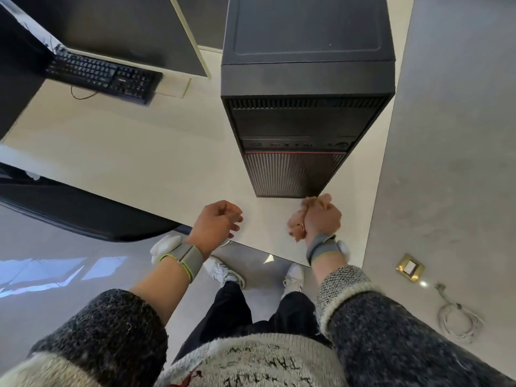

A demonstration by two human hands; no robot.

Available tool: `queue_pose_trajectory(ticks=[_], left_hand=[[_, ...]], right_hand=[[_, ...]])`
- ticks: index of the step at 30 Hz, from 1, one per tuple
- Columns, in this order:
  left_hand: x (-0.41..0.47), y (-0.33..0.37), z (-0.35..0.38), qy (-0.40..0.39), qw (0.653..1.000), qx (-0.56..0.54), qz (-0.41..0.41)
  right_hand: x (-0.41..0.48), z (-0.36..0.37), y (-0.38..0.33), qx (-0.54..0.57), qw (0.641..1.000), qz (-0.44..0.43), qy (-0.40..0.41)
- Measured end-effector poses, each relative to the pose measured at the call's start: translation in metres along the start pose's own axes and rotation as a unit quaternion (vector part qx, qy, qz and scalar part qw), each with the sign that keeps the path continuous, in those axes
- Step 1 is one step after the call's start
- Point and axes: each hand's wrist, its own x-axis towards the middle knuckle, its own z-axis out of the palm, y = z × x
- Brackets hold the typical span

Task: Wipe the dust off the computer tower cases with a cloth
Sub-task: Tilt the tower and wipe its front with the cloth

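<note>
A black computer tower case (pixel 307 79) stands upright on the pale desk (pixel 139 152), its ribbed front panel with a thin red line facing me. My right hand (pixel 324 219) grips a crumpled pinkish cloth (pixel 296 227) just below the tower's front bottom right corner, with the cloth's upper end close to or touching the case. My left hand (pixel 216 223) hovers over the desk near its front edge, left of the tower, with fingers loosely curled and holding nothing.
A black keyboard (pixel 103 75) lies at the back left, beside a dark monitor edge (pixel 16 51). A black chair (pixel 78 208) stands at the left. On the grey floor at right are a brass floor socket (pixel 410 267) and a coiled white cable (pixel 458 319).
</note>
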Motion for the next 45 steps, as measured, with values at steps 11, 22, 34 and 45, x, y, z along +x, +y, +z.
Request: queue_pose_trajectory(ticks=[11,22,34,45], left_hand=[[0.004,0.02,0.003,-0.004,0.999,0.023,0.027],[-0.004,0.048,0.047,-0.024,0.996,-0.02,0.079],[-0.033,0.003,0.034,0.035,0.998,-0.042,0.025],[-0.047,-0.015,0.023,0.043,0.998,-0.043,0.013]], right_hand=[[-0.038,-0.006,-0.026,0.011,0.992,-0.001,-0.122],[-0.165,-0.072,-0.163,0.034,0.95,-0.259,-0.173],[-0.071,-0.024,-0.052,0.046,0.991,-0.066,-0.11],[-0.025,-0.011,-0.024,-0.03,0.995,0.03,-0.088]])
